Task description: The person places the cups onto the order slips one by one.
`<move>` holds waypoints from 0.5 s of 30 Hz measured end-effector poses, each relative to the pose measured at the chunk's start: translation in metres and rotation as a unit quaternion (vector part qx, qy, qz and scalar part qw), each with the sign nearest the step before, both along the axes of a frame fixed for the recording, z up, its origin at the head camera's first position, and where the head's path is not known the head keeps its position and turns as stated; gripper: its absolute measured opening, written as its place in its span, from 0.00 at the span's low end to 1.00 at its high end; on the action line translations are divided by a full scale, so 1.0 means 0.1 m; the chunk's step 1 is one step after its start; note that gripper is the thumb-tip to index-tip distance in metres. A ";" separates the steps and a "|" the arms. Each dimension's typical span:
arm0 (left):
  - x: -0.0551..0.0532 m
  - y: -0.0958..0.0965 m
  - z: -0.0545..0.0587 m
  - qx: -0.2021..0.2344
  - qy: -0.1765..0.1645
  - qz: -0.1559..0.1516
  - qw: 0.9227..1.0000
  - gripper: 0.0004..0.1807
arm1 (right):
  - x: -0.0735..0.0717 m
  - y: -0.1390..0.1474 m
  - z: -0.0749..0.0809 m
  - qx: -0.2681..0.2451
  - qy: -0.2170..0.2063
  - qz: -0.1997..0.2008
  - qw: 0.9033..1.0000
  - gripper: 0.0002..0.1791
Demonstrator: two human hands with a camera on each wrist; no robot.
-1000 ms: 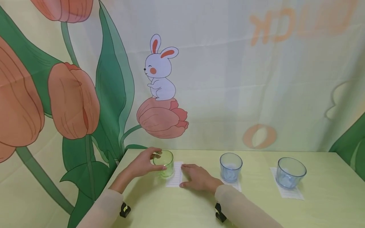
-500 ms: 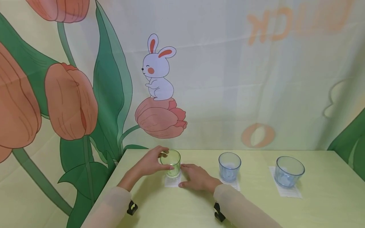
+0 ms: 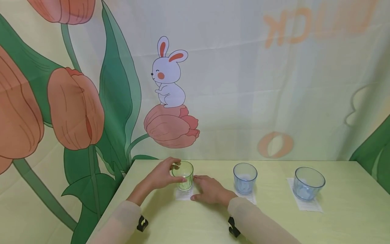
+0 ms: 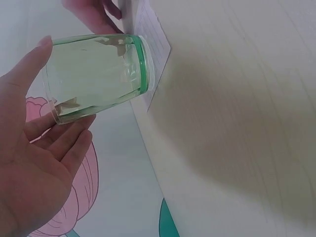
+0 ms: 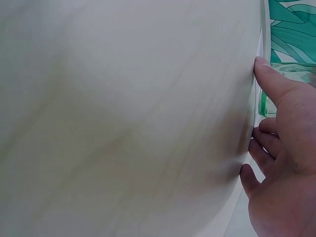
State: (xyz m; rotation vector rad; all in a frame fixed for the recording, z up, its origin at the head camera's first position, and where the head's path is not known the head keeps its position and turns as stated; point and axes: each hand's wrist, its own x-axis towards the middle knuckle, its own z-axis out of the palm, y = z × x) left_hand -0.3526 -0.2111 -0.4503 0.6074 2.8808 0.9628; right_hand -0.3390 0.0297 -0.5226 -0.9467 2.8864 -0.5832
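Note:
A clear green glass (image 3: pixel 184 173) stands upright over a lined slip of paper (image 3: pixel 183 196) near the table's back edge. My left hand (image 3: pixel 161 175) grips it from the left, thumb on the near side and fingers around the far side by the rim. In the left wrist view, the base of the glass (image 4: pixel 143 66) meets the paper. Just right of the glass, my right hand (image 3: pixel 211 190) rests low with its fingertips on the table at the paper's right edge. The right wrist view has that hand's thumb (image 5: pixel 266 76) and fingertips touching down there, the glass partly hidden behind.
Two blue glasses stand to the right: a narrower glass (image 3: pixel 245 179) on a paper slip (image 3: pixel 250 198), and a wider glass (image 3: pixel 309 184) on another slip (image 3: pixel 310 206). A printed cloth (image 3: pixel 225 101) with a rabbit and tulips hangs behind the pale table (image 3: pixel 182 223).
The left hand has moved the green glass rightward, from the left part of the paper slip to over it, beside the right hand. The right hand has stayed in place.

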 end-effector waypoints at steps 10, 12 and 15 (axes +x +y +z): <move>0.03 -0.01 -0.07 0.045 -0.020 0.011 0.999 0.46 | 0.01 -0.01 0.00 0.004 0.002 0.003 1.000 0.46; 0.02 -0.01 -0.08 0.052 -0.022 0.010 0.998 0.46 | 0.00 0.00 0.00 0.005 0.002 0.003 1.000 0.46; 0.00 -0.01 -0.10 0.052 -0.024 0.010 0.998 0.46 | -0.01 0.01 -0.01 0.007 -0.001 0.008 1.000 0.46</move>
